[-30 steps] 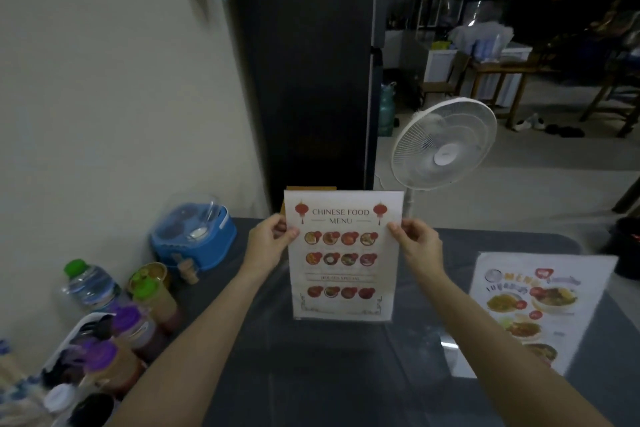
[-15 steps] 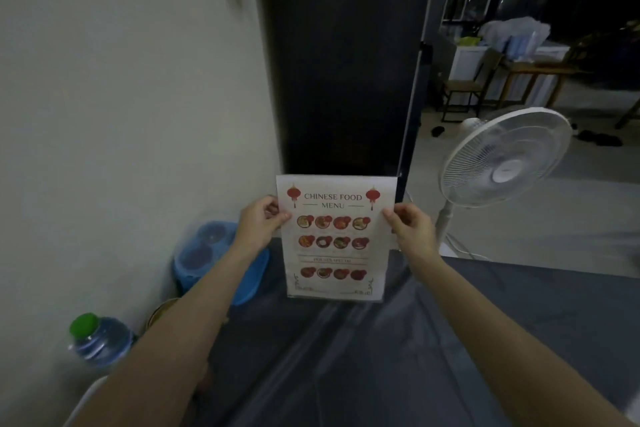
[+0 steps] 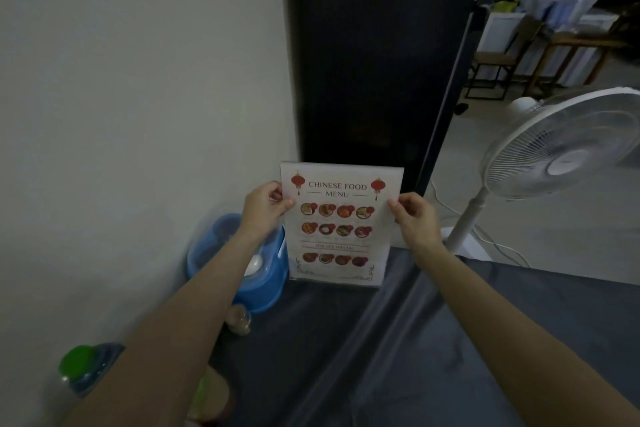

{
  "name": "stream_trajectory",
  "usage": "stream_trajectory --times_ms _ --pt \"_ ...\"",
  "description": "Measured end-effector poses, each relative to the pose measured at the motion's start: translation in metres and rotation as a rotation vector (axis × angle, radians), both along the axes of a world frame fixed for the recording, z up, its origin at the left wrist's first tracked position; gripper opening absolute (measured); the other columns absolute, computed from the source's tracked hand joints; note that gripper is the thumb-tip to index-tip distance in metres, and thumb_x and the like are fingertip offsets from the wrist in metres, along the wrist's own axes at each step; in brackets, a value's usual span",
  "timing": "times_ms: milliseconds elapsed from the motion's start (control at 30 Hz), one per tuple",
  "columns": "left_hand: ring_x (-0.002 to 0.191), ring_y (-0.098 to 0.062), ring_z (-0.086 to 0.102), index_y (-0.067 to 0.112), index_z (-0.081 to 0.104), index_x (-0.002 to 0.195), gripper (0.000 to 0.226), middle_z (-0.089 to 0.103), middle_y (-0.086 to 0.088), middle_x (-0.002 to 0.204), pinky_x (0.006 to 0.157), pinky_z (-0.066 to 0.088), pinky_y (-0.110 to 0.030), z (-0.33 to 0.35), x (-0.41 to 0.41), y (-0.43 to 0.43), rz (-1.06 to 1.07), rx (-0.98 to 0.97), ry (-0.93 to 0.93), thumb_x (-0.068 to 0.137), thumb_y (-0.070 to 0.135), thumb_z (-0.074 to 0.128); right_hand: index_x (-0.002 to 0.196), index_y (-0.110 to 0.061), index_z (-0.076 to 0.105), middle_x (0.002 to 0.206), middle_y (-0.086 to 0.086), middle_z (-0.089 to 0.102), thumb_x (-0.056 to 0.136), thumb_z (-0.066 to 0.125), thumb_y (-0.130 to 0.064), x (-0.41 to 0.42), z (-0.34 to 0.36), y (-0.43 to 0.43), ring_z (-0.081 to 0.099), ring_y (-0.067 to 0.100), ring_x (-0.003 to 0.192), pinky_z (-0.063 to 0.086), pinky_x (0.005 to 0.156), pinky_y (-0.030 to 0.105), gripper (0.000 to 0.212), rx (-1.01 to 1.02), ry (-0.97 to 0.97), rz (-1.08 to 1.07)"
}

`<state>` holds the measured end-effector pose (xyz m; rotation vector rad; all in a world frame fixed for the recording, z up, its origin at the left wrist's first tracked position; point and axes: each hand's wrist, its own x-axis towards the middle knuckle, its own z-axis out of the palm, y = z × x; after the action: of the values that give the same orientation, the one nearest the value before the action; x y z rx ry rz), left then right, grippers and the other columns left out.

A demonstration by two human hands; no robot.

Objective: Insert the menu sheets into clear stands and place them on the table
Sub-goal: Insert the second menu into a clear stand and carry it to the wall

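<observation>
A clear stand with the "Chinese Food Menu" sheet (image 3: 339, 225) inside stands upright at the far left of the dark grey table (image 3: 450, 340), its bottom edge at or just above the tabletop. My left hand (image 3: 265, 208) pinches its left edge near the top. My right hand (image 3: 414, 215) pinches the right edge at the same height. The menu faces me, white with red lanterns and rows of dish pictures.
A blue lidded container (image 3: 242, 267) sits just left of the stand against the cream wall. A small jar (image 3: 239, 319), a green-capped bottle (image 3: 83, 367) and other condiments line the table's left side. A white pedestal fan (image 3: 561, 146) stands beyond the table's far right.
The stand with the menu has moved farther from me and left, toward the table's far corner beside the blue container. The view has swung left, and the second menu on the right is out of sight.
</observation>
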<state>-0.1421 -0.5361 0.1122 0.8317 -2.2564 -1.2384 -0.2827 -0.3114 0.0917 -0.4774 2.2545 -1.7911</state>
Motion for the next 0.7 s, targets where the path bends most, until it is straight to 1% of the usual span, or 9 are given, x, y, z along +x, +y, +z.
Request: stream_trajectory --times_ms 133,167,200,300,400,467,533,633,700 --pt "0.087 -0.021 0.063 0.003 0.066 0.094 0.009 0.066 -0.006 0.090 0.076 0.054 -0.026 -0.009 0.000 -0.007 0.016 0.005 -0.010 0.086 0.006 0.067 0.103 -0.006 0.060 0.093 -0.004 0.065 0.094 0.054 -0.023 0.000 -0.008 -0.009 0.061 0.002 0.080 0.044 0.059 0.014 0.019 0.006 -0.024 0.011" --pt "0.087 -0.021 0.063 0.003 0.066 0.094 0.009 0.067 -0.007 0.091 0.076 0.054 -0.025 -0.011 -0.001 -0.007 0.013 -0.001 -0.011 0.086 0.006 0.067 0.102 -0.006 0.060 0.091 -0.005 0.065 0.094 0.054 -0.022 -0.001 -0.010 -0.009 0.061 0.002 0.080 0.044 0.059 0.013 0.019 0.002 -0.031 0.007" --pt "0.088 -0.022 0.064 0.003 0.067 0.094 0.009 0.068 -0.008 0.092 0.078 0.055 -0.028 -0.014 -0.002 -0.008 0.008 -0.006 -0.012 0.086 0.007 0.067 0.102 -0.006 0.060 0.091 -0.005 0.065 0.094 0.054 -0.022 -0.002 -0.011 -0.009 0.061 0.003 0.080 0.044 0.059 0.014 0.018 -0.004 -0.036 0.002" --pt "0.091 -0.023 0.065 0.003 0.067 0.095 0.011 0.069 -0.009 0.095 0.084 0.056 -0.035 -0.017 -0.006 -0.008 -0.010 -0.009 -0.021 0.086 0.008 0.067 0.101 -0.008 0.061 0.097 0.000 0.067 0.093 0.055 -0.023 -0.008 -0.016 -0.006 0.063 0.009 0.088 0.048 0.067 0.019 0.018 0.003 -0.055 0.006" --pt "0.089 -0.023 0.065 0.003 0.068 0.095 0.010 0.068 -0.006 0.092 0.084 0.056 -0.036 -0.018 -0.009 -0.008 0.003 -0.005 0.000 0.086 0.007 0.068 0.100 -0.010 0.061 0.097 -0.001 0.068 0.094 0.054 -0.024 -0.012 -0.018 -0.005 0.064 0.009 0.088 0.050 0.071 0.023 0.017 0.018 -0.072 0.012" --pt "0.086 -0.020 0.063 0.003 0.068 0.095 0.009 0.067 -0.005 0.091 0.082 0.055 -0.034 -0.017 -0.009 -0.006 0.007 0.006 0.008 0.087 0.007 0.067 0.101 -0.009 0.061 0.097 -0.001 0.067 0.094 0.054 -0.022 -0.013 -0.016 -0.008 0.063 0.008 0.087 0.049 0.068 0.022 0.017 0.012 -0.078 0.001" --pt "0.085 -0.019 0.062 0.003 0.068 0.095 0.009 0.066 -0.005 0.090 0.080 0.054 -0.031 -0.017 -0.009 -0.006 0.014 0.015 0.011 0.087 0.007 0.066 0.102 -0.008 0.061 0.098 0.001 0.067 0.094 0.053 -0.022 -0.014 -0.016 -0.010 0.063 0.010 0.087 0.051 0.069 0.023 0.018 0.008 -0.093 -0.008" --pt "0.083 -0.019 0.062 0.002 0.067 0.095 0.009 0.066 -0.006 0.090 0.070 0.051 -0.020 -0.018 -0.013 -0.006 0.022 0.032 0.009 0.087 0.006 0.066 0.103 -0.010 0.062 0.104 0.004 0.068 0.095 0.053 -0.022 -0.016 -0.017 -0.010 0.064 0.018 0.093 0.054 0.081 0.034 0.017 0.014 -0.123 -0.013" --pt "0.082 -0.019 0.062 0.001 0.066 0.096 0.010 0.066 -0.007 0.089 0.065 0.048 -0.016 -0.020 -0.015 -0.005 0.035 0.041 0.009 0.087 0.006 0.065 0.103 -0.012 0.061 0.108 0.006 0.067 0.095 0.051 -0.021 -0.017 -0.018 -0.009 0.063 0.021 0.099 0.053 0.086 0.037 0.016 0.004 -0.144 -0.021"
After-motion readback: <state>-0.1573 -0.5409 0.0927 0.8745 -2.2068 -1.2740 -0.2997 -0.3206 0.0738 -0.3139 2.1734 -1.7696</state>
